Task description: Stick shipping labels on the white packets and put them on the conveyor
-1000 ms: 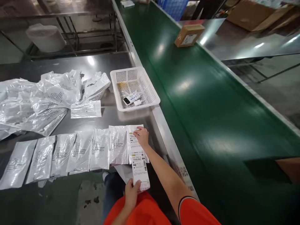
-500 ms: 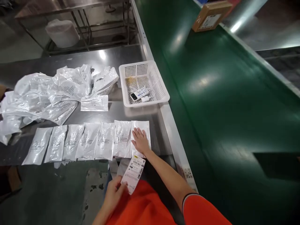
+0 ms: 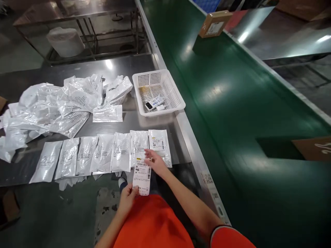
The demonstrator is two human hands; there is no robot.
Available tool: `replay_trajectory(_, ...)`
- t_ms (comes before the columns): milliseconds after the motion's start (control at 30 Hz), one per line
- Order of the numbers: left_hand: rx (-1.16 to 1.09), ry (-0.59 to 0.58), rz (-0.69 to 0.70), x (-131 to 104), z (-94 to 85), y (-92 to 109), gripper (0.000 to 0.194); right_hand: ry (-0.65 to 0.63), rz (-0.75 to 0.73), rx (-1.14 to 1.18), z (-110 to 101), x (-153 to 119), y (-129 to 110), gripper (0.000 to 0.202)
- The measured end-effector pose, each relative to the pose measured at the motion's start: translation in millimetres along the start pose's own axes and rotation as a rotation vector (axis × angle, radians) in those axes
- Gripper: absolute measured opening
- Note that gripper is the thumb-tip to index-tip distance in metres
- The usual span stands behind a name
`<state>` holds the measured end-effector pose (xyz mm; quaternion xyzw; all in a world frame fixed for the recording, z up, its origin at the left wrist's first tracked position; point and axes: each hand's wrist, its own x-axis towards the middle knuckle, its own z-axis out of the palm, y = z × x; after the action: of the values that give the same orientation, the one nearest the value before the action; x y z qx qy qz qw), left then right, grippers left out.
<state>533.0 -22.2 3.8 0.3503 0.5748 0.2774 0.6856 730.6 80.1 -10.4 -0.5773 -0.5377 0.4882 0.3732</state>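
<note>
My left hand [image 3: 128, 197] pinches the lower left edge of a white printed shipping label [image 3: 141, 177], held upright in front of the table edge. My right hand [image 3: 157, 164] is at the label's upper right corner, thumb and fingers apart; whether a fingertip touches the paper I cannot tell. Just beyond, several white plastic mailer bags [image 3: 120, 151] lie side by side along the steel table's [image 3: 178, 137] near edge. The rightmost mailer bag [image 3: 167, 156] bears a shipping label [image 3: 157, 143] on its upper part. The others in the row show only grey printed text.
A heap of white mailer bags [image 3: 57, 106] covers the table's left. A white perforated basket [image 3: 177, 100] holds a small white device [image 3: 154, 103] with a dark screen. Along the right runs a green conveyor belt [image 3: 232, 113], carrying a cardboard box [image 3: 215, 24] and another cardboard box [image 3: 317, 148] at right.
My right hand has lifted off the rightmost mailer bag and come back toward the label in my left hand. That bag's label is now uncovered. A second box has entered at the right.
</note>
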Motion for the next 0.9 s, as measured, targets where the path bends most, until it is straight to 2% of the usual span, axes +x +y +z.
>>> replay_trajectory(100, 0.08, 0.004, 0.005, 1, -12.1, -4, 0.048, 0.01, 0.119, 0.156, 26, -18, -26, 0.027)
replay_trajectory(200, 0.141, 0.187, 0.101, 10, -21.2, 15, 0.06, 0.025, 0.187, 0.185, 39, -35, -35, 0.019)
replay_trajectory(233, 0.121, 0.212, 0.117, 15, -21.8, 25, 0.064, 0.015, 0.184, 0.178, 41, -39, -36, 0.017)
replay_trajectory(333, -0.084, 0.062, 0.034, 33, -14.6, 54, 0.047, 0.042, 0.135, 0.138, 45, -40, -32, 0.015)
replay_trajectory(367, -0.165, 0.045, 0.006, 38, -9.8, 59, 0.042, 0.074, 0.108, 0.12, 46, -35, -29, 0.016)
replay_trajectory(433, -0.279, 0.105, -0.007, 47, 1.2, 61, 0.04, 0.142, 0.04, 0.075, 47, -17, -19, 0.017)
replay_trajectory(500, -0.324, 0.188, -0.013, 51, 10.2, 50, 0.043, 0.207, -0.003, -0.006, 47, 12, -6, 0.019)
replay_trajectory(567, -0.329, 0.208, -0.071, 49, 13.7, 29, 0.047, 0.293, 0.005, -0.126, 45, 47, 8, 0.021)
replay_trajectory(633, -0.31, 0.201, -0.148, 43, 10.7, 5, 0.054, 0.364, 0.035, -0.23, 44, 81, 20, 0.022)
replay_trajectory(700, -0.268, 0.186, -0.199, 32, 2.9, -18, 0.059, 0.383, 0.044, -0.281, 46, 107, 30, 0.021)
replay_trajectory(800, -0.182, 0.172, -0.227, 10, -11.1, -42, 0.056, 0.376, 0.032, -0.376, 54, 122, 39, 0.021)
replay_trajectory(900, -0.053, 0.076, -0.22, -16, -22.3, -53, 0.044, 0.454, 0.019, -0.586, 68, 110, 41, 0.036)
